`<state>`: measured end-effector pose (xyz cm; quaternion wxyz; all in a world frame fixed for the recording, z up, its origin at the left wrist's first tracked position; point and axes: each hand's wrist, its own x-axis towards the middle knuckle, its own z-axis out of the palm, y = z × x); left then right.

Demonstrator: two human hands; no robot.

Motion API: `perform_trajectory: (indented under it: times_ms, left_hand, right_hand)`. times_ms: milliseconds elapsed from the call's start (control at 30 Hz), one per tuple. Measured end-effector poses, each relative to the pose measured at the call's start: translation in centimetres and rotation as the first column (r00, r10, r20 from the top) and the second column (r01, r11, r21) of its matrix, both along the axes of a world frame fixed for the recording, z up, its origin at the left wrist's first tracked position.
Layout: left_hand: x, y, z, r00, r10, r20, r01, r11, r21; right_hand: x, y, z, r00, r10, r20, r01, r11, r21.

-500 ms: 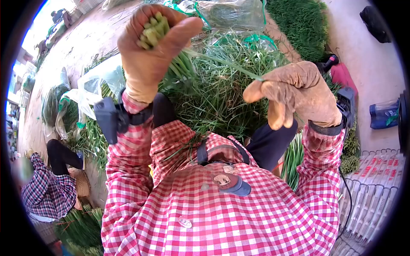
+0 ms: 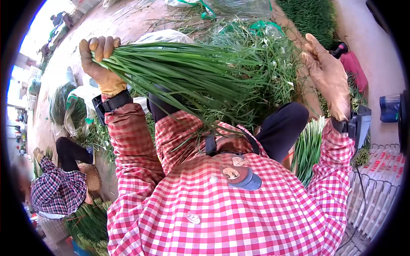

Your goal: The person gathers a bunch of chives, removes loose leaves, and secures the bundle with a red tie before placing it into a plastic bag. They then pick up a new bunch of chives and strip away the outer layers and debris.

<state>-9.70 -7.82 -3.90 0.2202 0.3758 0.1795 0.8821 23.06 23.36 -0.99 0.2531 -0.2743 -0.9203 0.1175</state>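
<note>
My gloved left hand [image 2: 101,64] is wrapped round the pale stem ends of a bunch of long green leaves [image 2: 183,68]. The bunch lies sideways, its leaf tips fanning to the right above a loose green heap [image 2: 273,72]. On the right, my gloved right hand [image 2: 326,74] is raised with its fingers apart and nothing in it, away from the leaf tips. Beneath it, beside my knee, stands another bundle of green leaves [image 2: 309,149].
Plastic bags of greens [image 2: 64,104] lie on the left. A person in a checked shirt [image 2: 60,190] sits at the lower left. White crates [image 2: 376,183] stand at the lower right. Dark green bundles [image 2: 309,19] and a pink cloth [image 2: 353,70] are at the upper right.
My left hand has turned and moved left and down, swinging the bunch to lie sideways. My right hand has moved right and up, opened, and no longer holds the thin strand.
</note>
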Motion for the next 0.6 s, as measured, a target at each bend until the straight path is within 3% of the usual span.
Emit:
perform_trajectory:
  times_ms: [33, 100, 133, 200, 333, 400, 467, 533, 567, 600]
  left_hand:
    - [-0.1, -0.4, -0.2, 1.000, -0.008, -0.002, 0.008, 1.000, 0.023]
    - [-0.2, -0.8, -0.3, 0.999, -0.038, -0.009, 0.038, 0.997, 0.069]
    - [0.2, -0.7, -0.1, 0.999, -0.017, 0.027, 0.014, 0.995, 0.100]
    - [-0.2, -0.7, -0.3, 0.997, -0.082, -0.012, 0.082, 0.986, 0.142]
    - [0.7, -0.1, 0.2, 0.999, 0.010, 0.038, -0.016, 0.990, 0.143]
    - [0.7, 0.3, 0.9, 1.000, -0.019, -0.011, 0.020, 0.993, 0.117]
    - [0.5, 0.1, 0.1, 0.999, 0.012, -0.052, -0.007, 0.994, 0.112]
    - [1.2, 0.1, -0.1, 1.000, 0.023, -0.003, -0.022, 0.989, 0.143]
    - [1.2, 0.0, -0.3, 1.000, 0.025, 0.004, -0.026, 0.989, 0.147]
    - [1.4, 0.0, -0.4, 0.998, 0.049, 0.035, -0.054, 0.987, 0.148]
  right_hand:
    - [-0.4, -0.7, 0.4, 0.991, 0.118, -0.061, -0.127, 0.978, -0.163]
    - [-0.4, -2.9, 1.3, 0.927, 0.295, -0.234, -0.371, 0.817, -0.442]
    - [-0.7, -4.1, 1.2, 0.890, 0.309, -0.334, -0.435, 0.796, -0.421]
    - [-1.4, -6.5, 1.9, 0.855, 0.401, -0.328, -0.490, 0.832, -0.260]
    - [-2.9, -10.8, 0.6, 0.669, 0.738, -0.087, -0.741, 0.654, -0.150]
    - [-4.9, -12.9, -0.4, 0.737, 0.667, 0.108, -0.650, 0.657, 0.381]
    - [-6.7, -14.3, -3.1, 0.807, 0.553, 0.206, -0.540, 0.550, 0.637]
    - [-8.2, -15.4, -3.9, 0.835, 0.503, 0.222, -0.498, 0.523, 0.692]
    - [-9.2, -17.1, -7.0, 0.931, 0.346, 0.115, -0.316, 0.610, 0.727]
    - [-9.2, -17.4, -6.9, 0.955, 0.288, 0.076, -0.242, 0.602, 0.761]
